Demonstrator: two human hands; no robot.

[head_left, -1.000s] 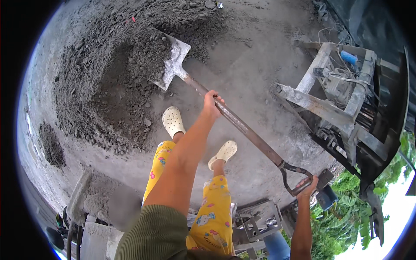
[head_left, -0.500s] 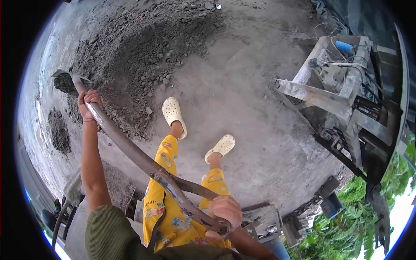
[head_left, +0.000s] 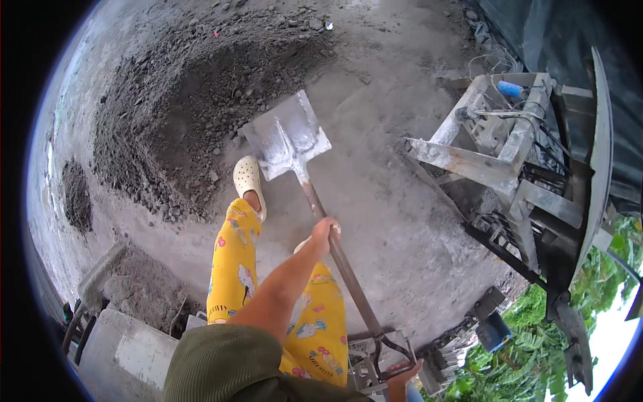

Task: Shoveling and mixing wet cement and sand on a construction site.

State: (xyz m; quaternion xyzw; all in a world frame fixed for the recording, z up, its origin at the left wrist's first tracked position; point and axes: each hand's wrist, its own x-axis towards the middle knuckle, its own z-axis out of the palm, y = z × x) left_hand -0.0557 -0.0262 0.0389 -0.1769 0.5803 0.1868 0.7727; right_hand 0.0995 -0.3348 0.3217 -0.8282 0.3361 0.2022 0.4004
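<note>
- Since half a sec ago, in the head view (the only one), the shovel [head_left: 353, 285] has swung from far L back to in front of the body.
- Blade [head_left: 284, 137] now faces up, grey-white & w/ no load visible on it; sits just beside the R edge of the dark heap [head_left: 154, 127], over the grey floor [head_left: 395, 234]. Can't tell if it touches the floor or hangs a bit above.
- Meaning, as I judge it: shovel's empty & back next to the loose stuff, so prob. btwn loads rather than carrying one.
- L hand [head_left: 326, 231]: fingers wrapped round the shaft, approx. midway btwn blade & handle; was way off to the L a moment ago.
- R hand [head_left: 405, 372]: down at the lower edge, closed round the crossbar of the handle [head_left: 380, 358]; partly cut off by the angle, but fingers show thru the loop.
- L shoe [head_left: 247, 177] near blade's lower L corner; R shoe [head_left: 303, 245] mostly hidden behind L forearm.
- Smaller pile [head_left: 77, 194] off L, apart from heap; metal frame [head_left: 462, 161] well off R, clear of the shovel.
</note>
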